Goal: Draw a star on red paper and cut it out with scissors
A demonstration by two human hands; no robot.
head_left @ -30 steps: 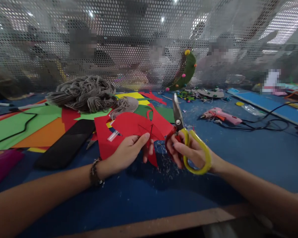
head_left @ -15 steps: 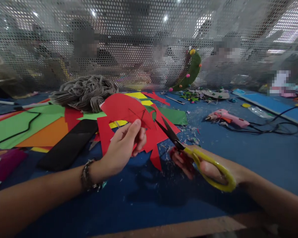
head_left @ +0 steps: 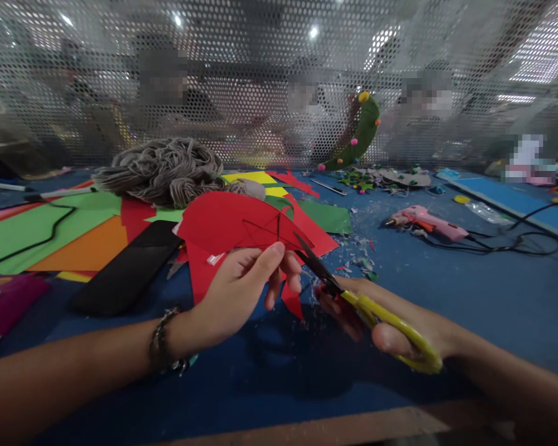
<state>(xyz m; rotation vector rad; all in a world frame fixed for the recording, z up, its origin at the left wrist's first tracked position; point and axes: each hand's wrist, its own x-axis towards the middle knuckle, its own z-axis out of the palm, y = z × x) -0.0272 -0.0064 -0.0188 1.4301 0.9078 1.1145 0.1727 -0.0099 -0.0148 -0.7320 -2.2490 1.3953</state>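
My left hand (head_left: 255, 272) pinches the lower edge of a red sheet (head_left: 214, 220) between thumb and fingers. Dark drawn lines, part of a star outline, show on the sheet just above my thumb. In my right hand (head_left: 381, 316) are scissors (head_left: 323, 271) with yellow handles and dark blades, my thumb through one loop. The slightly parted blades meet the right end of the red sheet, close to my left fingertips. Under the sheet, more red paper (head_left: 291, 300) lies on the blue table. My lower right fingers are partly in shadow.
Grey yarn (head_left: 162, 170) sits behind the paper. A black case (head_left: 128, 269) and green sheets (head_left: 84, 223) lie left. A pink glue gun (head_left: 428, 223) with its cord lies right. Paper scraps (head_left: 360, 260) litter the table before a perforated metal screen (head_left: 260, 93); people are behind it.
My left hand has shifted right and turned the red sheet, bringing its edge to the scissors. The scissor blades have come closer together.
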